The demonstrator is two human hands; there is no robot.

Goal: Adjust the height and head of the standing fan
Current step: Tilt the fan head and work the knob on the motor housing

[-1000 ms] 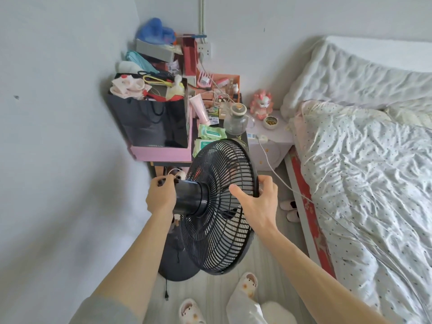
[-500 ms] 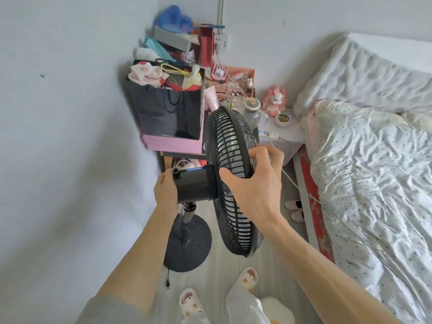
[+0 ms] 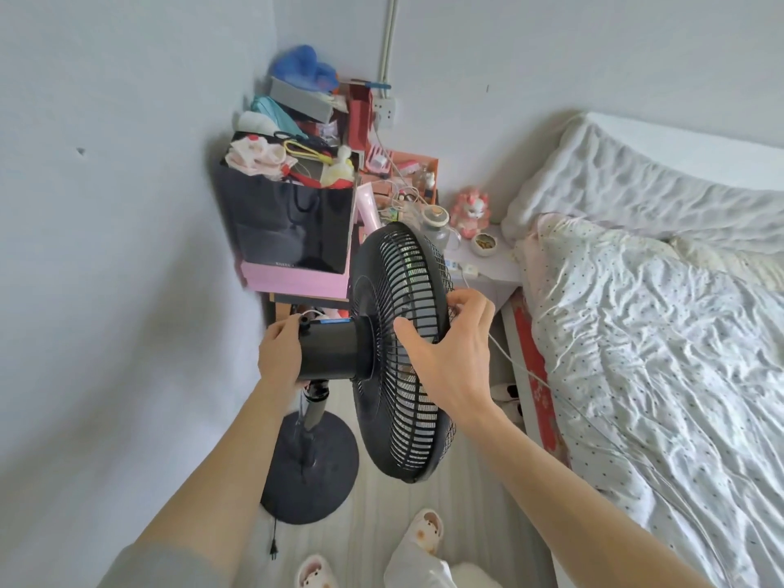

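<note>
Head view. Over the last second the fan head (image 3: 401,354) has swung from a downward tilt, grille toward the floor, to near upright, so that the grille now faces right toward the bed (image 3: 662,333). In the last half second the change is small — the tilt looks close to its end position. I judge the head adjustment nearly done. The frames do not show whether the height has been set.

The standing fan occupies the centre of the scene, between the left wall and the bed. Its round base (image 3: 309,468) rests on the floor, near my slippers (image 3: 424,530), and the pole (image 3: 315,407) rises from it to the motor housing (image 3: 333,348). The cluttered tabletop (image 3: 297,286) lies beyond the fan, in the far corner.

My left hand (image 3: 278,354) is cupped over the rear end of the motor housing, fingers wrapped round its back, forearm reaching in from the near left. It braces the housing.

My right hand (image 3: 452,354) lies across the rear grille — thumb pressed on the ribs, fingers (image 3: 471,299) hooked over the rim on the bed side, clamped on the guard. The wrist is bent, the forearm coming from the near right.
</note>
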